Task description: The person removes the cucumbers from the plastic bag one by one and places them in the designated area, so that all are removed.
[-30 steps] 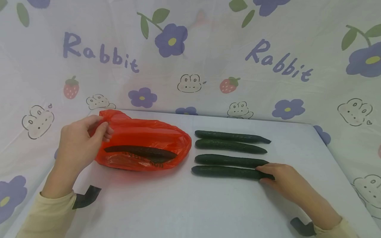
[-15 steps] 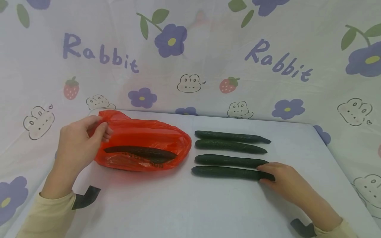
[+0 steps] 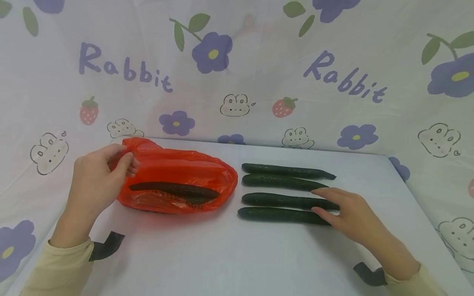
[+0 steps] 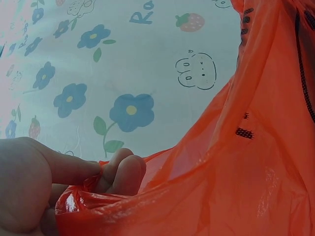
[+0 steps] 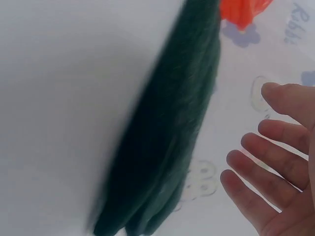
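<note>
While my left hand (image 3: 98,172) pinches the edge of the red bag (image 3: 181,162) between thumb and fingers, my right hand (image 3: 357,216) hangs with its fingers spread over the right ends of the nearer cucumbers. Four cucumbers (image 3: 289,200) lie side by side on the white table (image 3: 207,259), just right of the bag. Another cucumber (image 3: 177,190) lies inside the bag, near its mouth. Behind the table hangs a rabbit-print cloth (image 3: 259,53).

A white cloth (image 3: 266,61) printed with purple flowers (image 3: 212,54) hangs behind a white tabletop (image 3: 207,255).
</note>
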